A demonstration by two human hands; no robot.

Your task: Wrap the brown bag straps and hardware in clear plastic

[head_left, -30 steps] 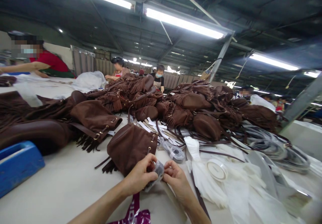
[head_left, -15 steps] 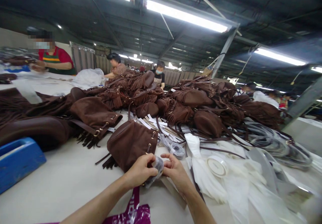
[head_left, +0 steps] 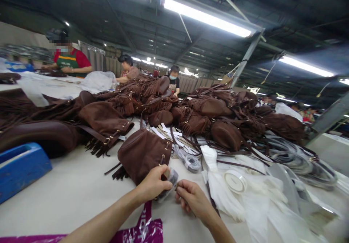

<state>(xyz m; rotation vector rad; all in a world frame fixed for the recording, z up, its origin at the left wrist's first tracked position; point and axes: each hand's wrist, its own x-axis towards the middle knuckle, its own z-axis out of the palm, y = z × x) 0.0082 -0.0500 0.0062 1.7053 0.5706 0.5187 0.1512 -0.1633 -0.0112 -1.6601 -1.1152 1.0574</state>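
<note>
My left hand (head_left: 155,181) is closed around a small greyish bundle in clear plastic (head_left: 171,177), just in front of a brown drawstring bag (head_left: 144,150). What the plastic wraps is hard to make out. To the right of the bundle, my right hand (head_left: 192,197) has its thumb and forefinger pinched together close to the bundle's edge. Anything between those fingertips is too small to name. The brown bag lies tilted on the table (head_left: 81,195), its gold-ringed opening toward my hands and its tassel to the left. Behind my right hand rests a plastic-wrapped coil (head_left: 191,162).
Brown fringed bags (head_left: 218,108) form a heap across the back. At left stands a blue holder (head_left: 24,170); purple printed plastic (head_left: 141,228) lies in front. White plastic sheets (head_left: 261,199) and a tape roll (head_left: 235,182) are on the right. Several people work beyond.
My right hand has drawn slightly down and away from the bundle, its fingers now pinched and curled. My left hand keeps its hold. The view has shifted a little.
</note>
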